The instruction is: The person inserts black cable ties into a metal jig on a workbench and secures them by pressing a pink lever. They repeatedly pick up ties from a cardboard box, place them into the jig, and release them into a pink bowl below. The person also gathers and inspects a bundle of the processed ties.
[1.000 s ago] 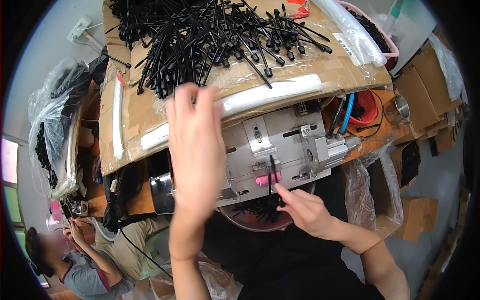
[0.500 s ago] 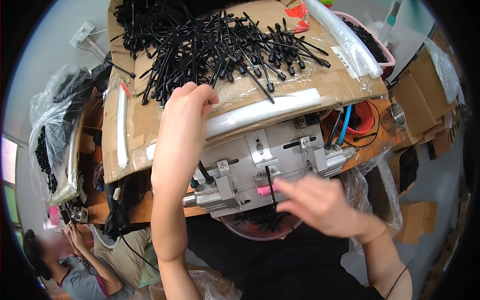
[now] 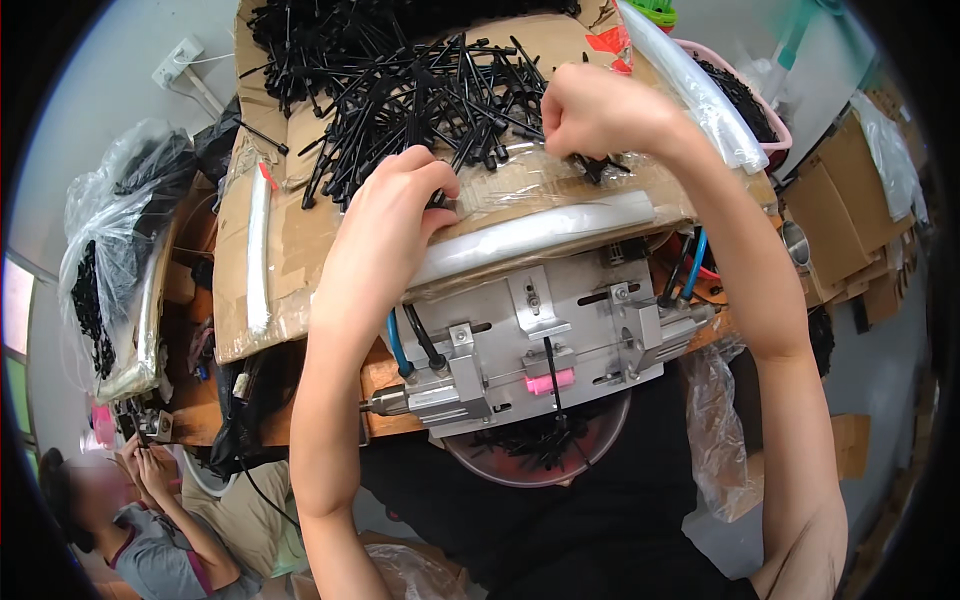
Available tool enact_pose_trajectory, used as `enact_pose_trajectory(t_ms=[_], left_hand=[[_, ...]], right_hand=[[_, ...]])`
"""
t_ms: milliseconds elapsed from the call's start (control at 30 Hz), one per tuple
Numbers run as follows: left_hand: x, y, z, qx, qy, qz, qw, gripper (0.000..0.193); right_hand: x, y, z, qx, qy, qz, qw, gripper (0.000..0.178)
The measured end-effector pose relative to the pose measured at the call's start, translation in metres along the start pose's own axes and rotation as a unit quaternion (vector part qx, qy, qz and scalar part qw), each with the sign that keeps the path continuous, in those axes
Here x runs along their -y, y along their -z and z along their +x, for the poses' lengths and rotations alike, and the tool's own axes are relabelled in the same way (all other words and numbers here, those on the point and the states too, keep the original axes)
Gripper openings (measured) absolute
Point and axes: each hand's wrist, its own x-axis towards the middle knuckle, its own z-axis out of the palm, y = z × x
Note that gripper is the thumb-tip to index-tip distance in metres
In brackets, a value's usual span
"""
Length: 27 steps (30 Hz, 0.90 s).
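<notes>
Many thin black plastic sticks with capped ends lie in a pile [image 3: 430,95] on an opened cardboard box. My left hand [image 3: 385,215] is at the pile's near edge, fingers curled and pinched, with a small dark piece [image 3: 437,199] showing at the fingertips. On the pile's right side my right hand [image 3: 605,110] is closed like a fist; its fingertips are hidden, and dark pieces [image 3: 600,168] show just below it. Closer to me, one black stick [image 3: 552,372] rests in a metal fixture [image 3: 505,345], passing over a pink cylinder [image 3: 541,383]. Neither hand touches the fixture.
A round bowl [image 3: 612,425] with black sticks sits under the fixture's front edge. Blue and black tubes [image 3: 398,345] run to the fixture. A white plastic-wrapped roll [image 3: 540,232] lines the box's front. At the lower left another person [image 3: 150,530] sits working.
My right hand has moved from the pink cylinder up to the right side of the pile. My left hand has shifted slightly right. The stick stays in the fixture, its lower end now uncovered.
</notes>
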Motion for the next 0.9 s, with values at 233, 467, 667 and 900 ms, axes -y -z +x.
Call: enact_pose_trajectory(t_ms=[233, 467, 667, 900], left_hand=[[0.003, 0.001, 0.002, 0.014, -0.049, 0.044, 0.998, 0.014], [-0.018, 0.015, -0.007, 0.102, 0.019, -0.08, 0.991, 0.022], [-0.086, -0.026, -0.091, -0.129, 0.073, -0.007, 0.989, 0.056], [-0.143, -0.102, -0.161, 0.023, 0.096, 0.091, 0.991, 0.059]], right_hand=[[-0.012, 0.034, -0.045, -0.127, 0.04, 0.36, 0.923, 0.037], [-0.029, 0.023, -0.091, -0.192, 0.102, 0.48, 0.85, 0.042], [-0.048, -0.008, -0.141, -0.275, 0.074, 0.54, 0.792, 0.032], [-0.023, -0.039, -0.172, -0.288, 0.081, 0.579, 0.759, 0.029]])
